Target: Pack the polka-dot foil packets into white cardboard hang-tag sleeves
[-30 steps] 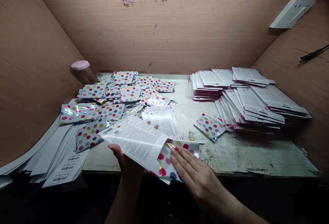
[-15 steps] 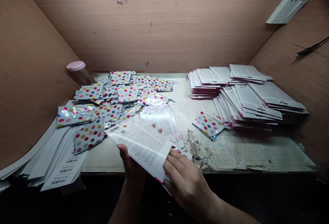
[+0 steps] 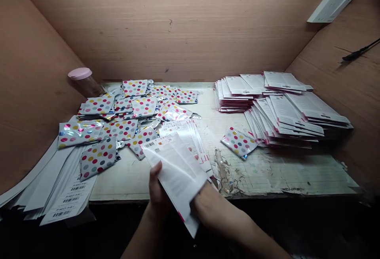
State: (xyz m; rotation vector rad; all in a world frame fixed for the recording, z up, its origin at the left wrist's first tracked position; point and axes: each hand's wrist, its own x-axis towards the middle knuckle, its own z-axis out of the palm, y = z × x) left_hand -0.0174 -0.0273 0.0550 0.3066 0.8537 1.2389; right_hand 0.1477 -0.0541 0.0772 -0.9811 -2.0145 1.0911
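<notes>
My left hand (image 3: 157, 187) is closed on a white printed envelope (image 3: 175, 168), its thumb along the near left edge and fingertips showing at the far side. The envelope is tilted over the front of the table, its mouth toward me and to the right. My right hand (image 3: 206, 205) is pushed into that mouth up to about the wrist, so its fingers and anything in them are hidden. Under the held envelope lies a fanned pile of similar printed envelopes (image 3: 190, 132). Left of it is a heap of polka-dot foil pouches (image 3: 144, 106).
Stacks of white envelopes with pink edges (image 3: 285, 112) fill the right side. One polka-dot pouch (image 3: 239, 143) lies before them. Barcode label strips (image 3: 69, 195) overhang the front left edge. A pink-lidded jar (image 3: 84, 82) leans by the left wall; a socket panel (image 3: 334, 5) is at right.
My right hand has gone deeper into the envelope; its fingers, partly visible before, are now hidden. The envelope and my left hand have shifted a little to the right, and the view has shifted slightly.
</notes>
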